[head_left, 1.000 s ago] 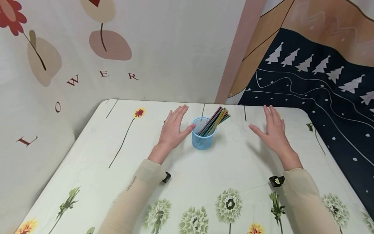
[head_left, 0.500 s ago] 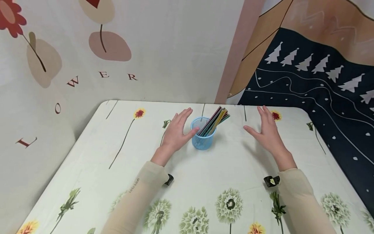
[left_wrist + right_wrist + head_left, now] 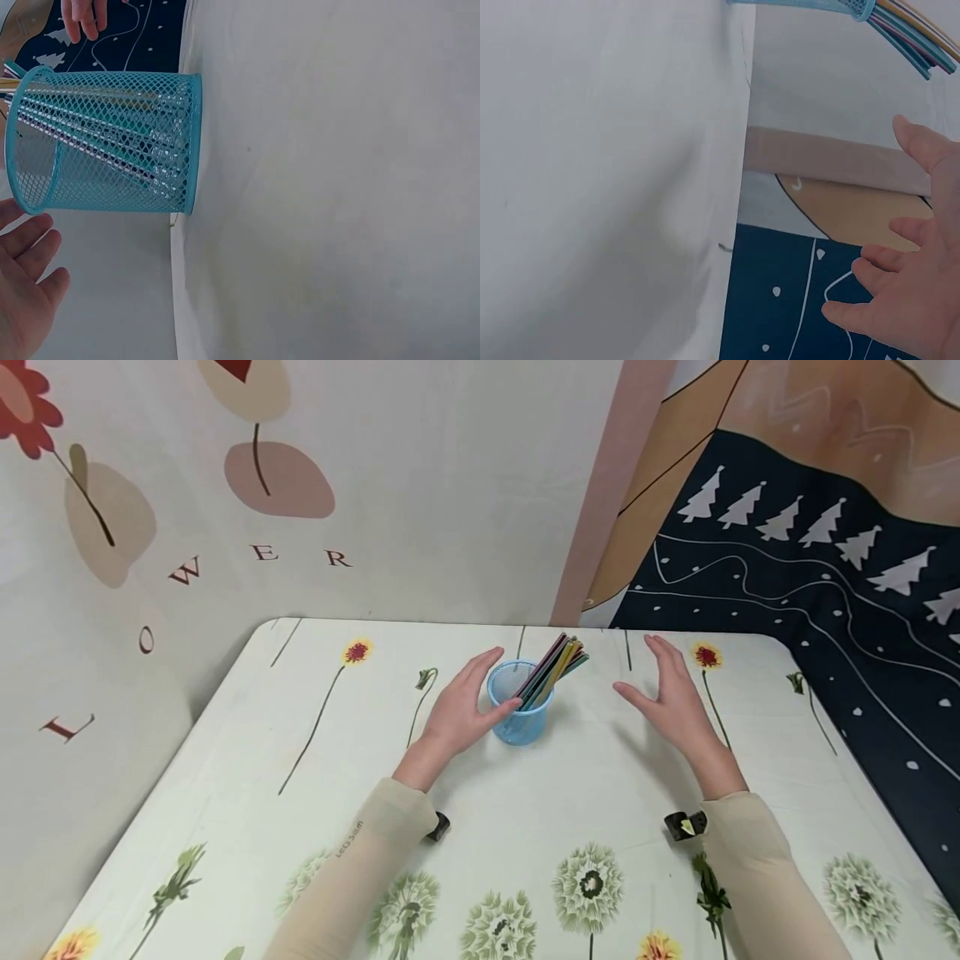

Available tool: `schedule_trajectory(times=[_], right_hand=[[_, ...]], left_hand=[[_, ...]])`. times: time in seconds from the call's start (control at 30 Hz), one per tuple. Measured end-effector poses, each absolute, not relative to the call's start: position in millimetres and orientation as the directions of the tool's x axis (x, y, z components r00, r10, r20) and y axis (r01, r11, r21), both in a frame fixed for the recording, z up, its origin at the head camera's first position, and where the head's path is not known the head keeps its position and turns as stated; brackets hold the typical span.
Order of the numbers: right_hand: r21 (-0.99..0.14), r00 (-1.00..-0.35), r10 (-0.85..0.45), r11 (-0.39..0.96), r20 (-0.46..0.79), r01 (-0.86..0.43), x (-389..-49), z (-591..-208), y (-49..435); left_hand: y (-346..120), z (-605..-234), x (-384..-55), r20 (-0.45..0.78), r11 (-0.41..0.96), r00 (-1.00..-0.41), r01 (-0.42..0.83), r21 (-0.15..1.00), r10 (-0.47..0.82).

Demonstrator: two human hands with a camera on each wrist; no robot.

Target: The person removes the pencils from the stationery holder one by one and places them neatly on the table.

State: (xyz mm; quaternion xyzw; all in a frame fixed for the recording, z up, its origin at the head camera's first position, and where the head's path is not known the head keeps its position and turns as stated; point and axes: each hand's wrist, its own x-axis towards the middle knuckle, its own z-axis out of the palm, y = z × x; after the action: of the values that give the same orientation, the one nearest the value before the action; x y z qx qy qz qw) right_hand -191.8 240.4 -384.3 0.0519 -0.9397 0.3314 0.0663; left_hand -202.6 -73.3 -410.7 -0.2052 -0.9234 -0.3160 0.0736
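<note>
A light blue mesh pen cup point(image 3: 521, 727) stands upright on the table. Several coloured pencils point(image 3: 555, 672) lean to the right inside it and stick out over its rim. My left hand point(image 3: 459, 710) is beside the cup on its left, fingers extended and thumb spread in front of the rim; in the left wrist view, the left hand point(image 3: 26, 285) appears apart from the mesh. Off to the cup's right, my right hand point(image 3: 673, 706) hovers above the table with fingers extended and thumb pointing toward the cup. Neither hand holds anything.
A white cloth with printed flowers covers the table point(image 3: 585, 793). Behind it hangs a pale printed curtain point(image 3: 450, 510), and a dark blue cloth with white trees point(image 3: 795, 577) is at the right. Each sleeve carries a small black wrist camera point(image 3: 684, 827).
Both hands have moved inward toward the pen cup, the left hand to the right and the right hand to the left. The cup and pencils have stayed in place.
</note>
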Motion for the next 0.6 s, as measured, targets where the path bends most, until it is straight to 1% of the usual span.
schedule_trajectory(times=[0.27,0.6], right_hand=[[-0.664,-0.983,-0.041,0.732,0.181,-0.153,-191.4,-387.5,228.9],[-0.696,-0.974,-0.032,0.695,0.224,-0.183,-189.2,-388.7,214.9]], left_hand=[[-66.3,-412.0,-199.3,0.230,0.701,-0.921,0.390,0.597,0.316],[-64.7,-415.4,-200.8,0.241,0.690,-0.927,0.375,0.619,0.288]])
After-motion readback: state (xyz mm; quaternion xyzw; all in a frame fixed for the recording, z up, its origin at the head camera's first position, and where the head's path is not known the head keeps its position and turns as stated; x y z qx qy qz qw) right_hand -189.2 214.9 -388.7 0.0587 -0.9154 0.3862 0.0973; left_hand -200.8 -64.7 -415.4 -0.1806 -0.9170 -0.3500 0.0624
